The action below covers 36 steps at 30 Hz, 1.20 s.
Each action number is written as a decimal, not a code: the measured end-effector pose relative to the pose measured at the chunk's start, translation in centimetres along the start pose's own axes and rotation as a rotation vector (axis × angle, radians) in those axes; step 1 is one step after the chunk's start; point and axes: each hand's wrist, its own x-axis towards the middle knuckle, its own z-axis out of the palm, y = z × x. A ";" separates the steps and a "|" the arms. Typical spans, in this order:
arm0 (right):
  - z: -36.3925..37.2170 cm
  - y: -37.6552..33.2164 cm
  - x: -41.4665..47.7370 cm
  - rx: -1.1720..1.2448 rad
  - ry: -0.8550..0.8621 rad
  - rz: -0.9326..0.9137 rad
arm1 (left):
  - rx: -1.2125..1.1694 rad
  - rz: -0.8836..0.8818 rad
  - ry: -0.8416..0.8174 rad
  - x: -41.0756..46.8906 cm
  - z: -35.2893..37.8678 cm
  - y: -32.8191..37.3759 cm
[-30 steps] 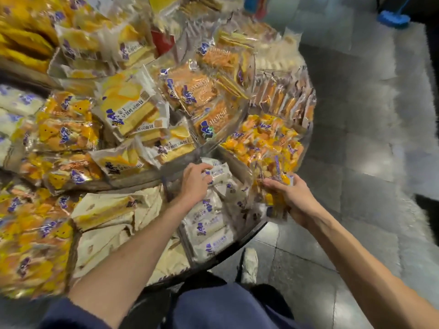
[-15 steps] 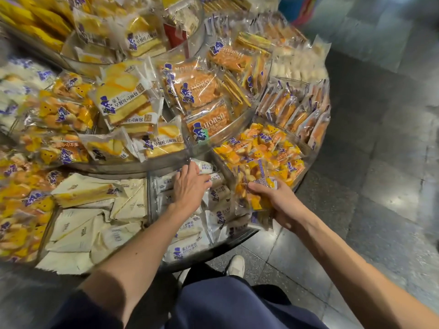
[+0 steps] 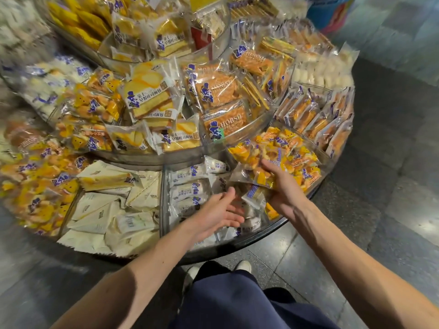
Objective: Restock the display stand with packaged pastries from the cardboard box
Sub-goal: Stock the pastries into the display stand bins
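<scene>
A round tiered display stand (image 3: pixel 273 231) holds packaged pastries in wedge compartments. My right hand (image 3: pixel 283 189) grips a clear pack of small orange-yellow pastries (image 3: pixel 257 170) at the near edge of the yellow-pastry compartment (image 3: pixel 297 150). My left hand (image 3: pixel 217 213) hovers palm up, fingers straight, over the compartment of white-wrapped pastries (image 3: pixel 190 191), just left of the held pack. The cardboard box is out of view.
Cream triangular packs (image 3: pixel 111 210) fill the compartment to the left. The upper tier carries toast-bread packs (image 3: pixel 152 96) and brown HORSH wafer packs (image 3: pixel 223 119). Grey tiled floor (image 3: pixel 392 186) lies to the right. My feet and dark trousers (image 3: pixel 225 300) stand below the stand's rim.
My left hand lifted off the white-wrapped packs and turned palm up toward the right hand. The right hand raised the yellow pack slightly. The camera drew closer and shifted right.
</scene>
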 end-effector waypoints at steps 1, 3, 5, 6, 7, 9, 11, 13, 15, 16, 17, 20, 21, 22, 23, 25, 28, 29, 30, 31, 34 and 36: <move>0.4 0.0 0.1 0.025 -0.002 -0.003 | -0.039 -0.012 -0.047 -0.3 0.3 -0.2; 1.0 0.0 0.2 0.042 -0.025 -0.008 | -0.097 0.022 -0.068 -0.2 0.8 -0.5; 1.6 0.2 0.2 0.035 -0.070 0.008 | -0.089 0.082 -0.021 0.1 1.2 -0.4; 1.8 0.3 0.2 0.031 -0.087 0.016 | -0.079 0.101 0.011 0.2 1.2 -0.4; 2.0 0.4 0.2 0.026 -0.099 0.023 | -0.073 0.112 0.036 0.2 1.2 -0.3; 2.2 0.4 0.3 0.020 -0.118 0.023 | -0.062 0.122 0.047 -0.2 1.0 -0.1; 2.1 0.3 0.4 0.038 -0.142 0.019 | -0.040 0.121 0.043 -0.7 0.7 0.1; 1.9 0.1 0.5 0.076 -0.164 0.021 | -0.014 0.131 0.043 -1.3 0.3 0.6; 1.9 0.1 0.5 0.116 -0.188 0.032 | 0.023 0.140 0.049 -1.8 0.0 1.2; 1.8 0.1 0.6 0.138 -0.200 0.045 | 0.048 0.137 0.051 -2.0 -0.1 1.5; 1.8 0.1 0.7 0.164 -0.211 0.066 | 0.079 0.133 0.055 -2.1 -0.2 1.8; 2.0 -0.1 0.7 0.220 -0.222 0.108 | 0.170 0.119 0.067 -2.5 -0.7 2.6; 2.2 -0.2 0.6 0.229 -0.222 0.113 | 0.193 0.118 0.067 -2.6 -0.7 2.9; 2.3 -0.3 0.5 0.230 -0.221 0.114 | 0.207 0.117 0.067 -2.7 -0.8 3.2; 2.3 -0.5 0.5 0.224 -0.216 0.119 | 0.217 0.115 0.065 -2.7 -0.8 3.5; 2.2 -0.7 0.6 0.213 -0.192 0.139 | 0.225 0.110 0.065 -2.7 -0.8 4.0; 1.9 -1.0 0.9 0.224 -0.110 0.167 | 0.199 0.110 0.078 -2.5 -1.2 4.4; 1.9 -1.1 0.9 0.218 -0.086 0.166 | 0.192 0.109 0.084 -2.5 -1.2 4.5; 1.9 -1.1 0.9 0.205 -0.077 0.158 | 0.184 0.108 0.084 -2.5 -1.2 4.6; 2.0 -1.2 0.9 0.193 -0.075 0.151 | 0.181 0.105 0.081 -2.5 -1.2 4.7; 1.7 -1.3 1.3 0.185 -0.046 0.132 | 0.159 0.088 0.095 -2.7 -1.3 4.9; 1.1 -1.5 1.8 0.211 -0.023 0.117 | 0.159 0.089 0.134 -2.6 -1.6 4.9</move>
